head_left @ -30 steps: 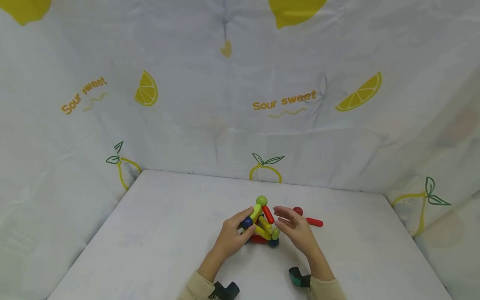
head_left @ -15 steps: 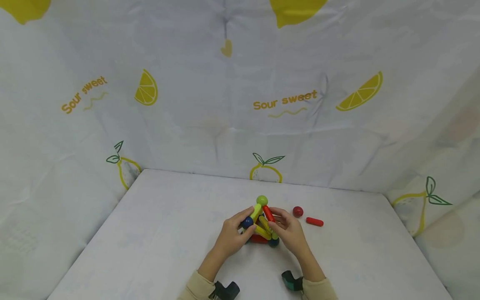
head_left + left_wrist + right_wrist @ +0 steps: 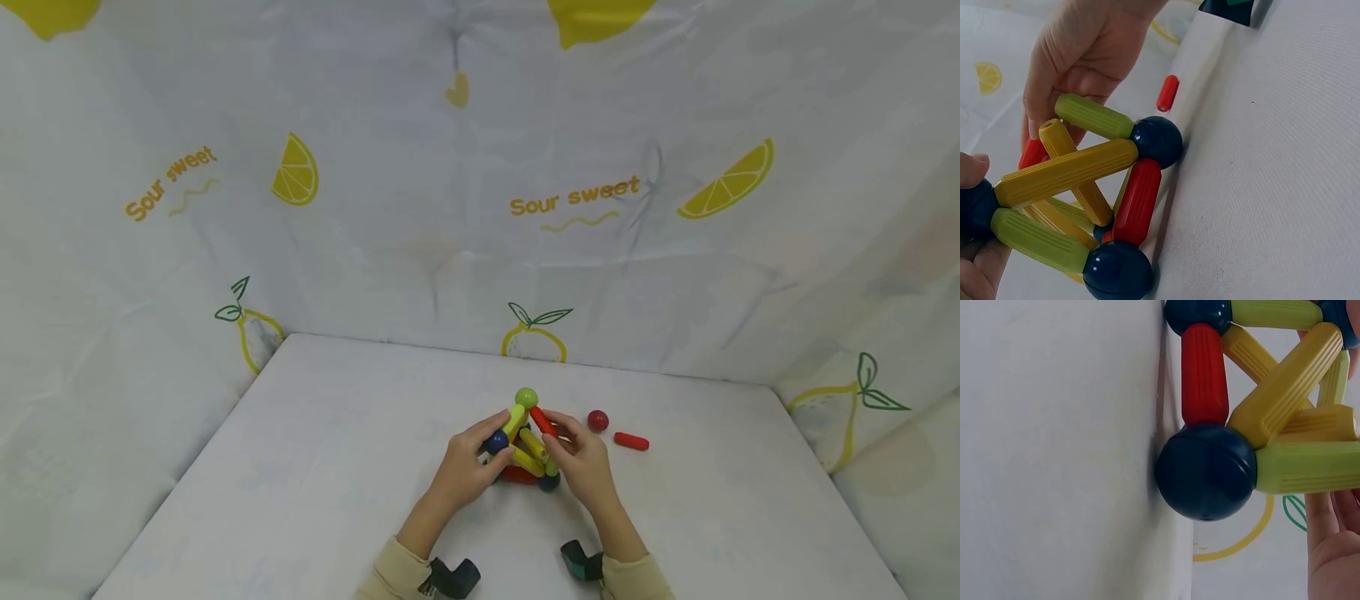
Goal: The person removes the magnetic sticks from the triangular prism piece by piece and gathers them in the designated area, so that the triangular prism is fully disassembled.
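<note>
A frame of ribbed rods and balls stands on the white table. My left hand grips it at a navy ball on its left side. My right hand pinches a short red rod, which slants down from the light green ball on top. Below are a yellow rod, a yellow-green rod and navy balls at the base. In the left wrist view the yellow-green rod rises from a base ball, its upper end near my right fingers. Part of the red rod is hidden by those fingers.
A red ball and a loose red rod lie on the table right of the frame. Behind the table hangs a white cloth with lemon prints. A dark wrist device sits at the right cuff.
My right hand, earlier apart from the frame, has moved left and taken hold of the red rod. The rod's lower end has swung slightly right. My left hand keeps its grip.
</note>
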Demonstrator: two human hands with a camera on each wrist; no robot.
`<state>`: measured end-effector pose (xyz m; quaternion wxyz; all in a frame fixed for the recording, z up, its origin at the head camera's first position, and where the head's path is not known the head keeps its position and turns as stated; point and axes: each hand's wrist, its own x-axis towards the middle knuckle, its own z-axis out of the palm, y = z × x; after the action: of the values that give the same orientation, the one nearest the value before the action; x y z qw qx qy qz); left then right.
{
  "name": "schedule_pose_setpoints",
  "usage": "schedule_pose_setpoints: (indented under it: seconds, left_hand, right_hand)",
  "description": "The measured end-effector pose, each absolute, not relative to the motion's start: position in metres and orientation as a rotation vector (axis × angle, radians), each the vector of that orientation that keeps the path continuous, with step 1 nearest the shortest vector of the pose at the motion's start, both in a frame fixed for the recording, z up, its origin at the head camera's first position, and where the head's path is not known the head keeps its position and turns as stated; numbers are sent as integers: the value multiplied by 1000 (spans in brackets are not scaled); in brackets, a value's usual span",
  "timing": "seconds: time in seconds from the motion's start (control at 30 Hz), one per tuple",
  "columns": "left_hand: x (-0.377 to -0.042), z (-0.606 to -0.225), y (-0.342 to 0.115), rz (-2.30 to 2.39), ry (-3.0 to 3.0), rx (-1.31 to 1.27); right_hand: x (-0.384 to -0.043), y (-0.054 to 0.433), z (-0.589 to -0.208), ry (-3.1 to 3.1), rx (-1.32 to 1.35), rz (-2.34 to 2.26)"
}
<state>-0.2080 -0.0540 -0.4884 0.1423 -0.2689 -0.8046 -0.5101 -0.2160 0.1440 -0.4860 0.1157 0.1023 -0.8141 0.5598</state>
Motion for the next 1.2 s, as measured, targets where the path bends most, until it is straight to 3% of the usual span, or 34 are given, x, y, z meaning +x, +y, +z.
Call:
schedule_pose_setpoints:
  seconds: [0.27,0.6,1.2]
  left_hand:
    - [-209,-486,-54,-1466,-2336,-765]
    - [-209,-486,-54,-1470,-2358,-754]
    - [-208,-488,-54,-1470,-2309,-797]
  right_hand:
    - [-218,153,-484,-2405,374,1643]
    - [-224,185,-480,-2381,253,1777]
    - [-221,267,-491,-2524,-165,1599]
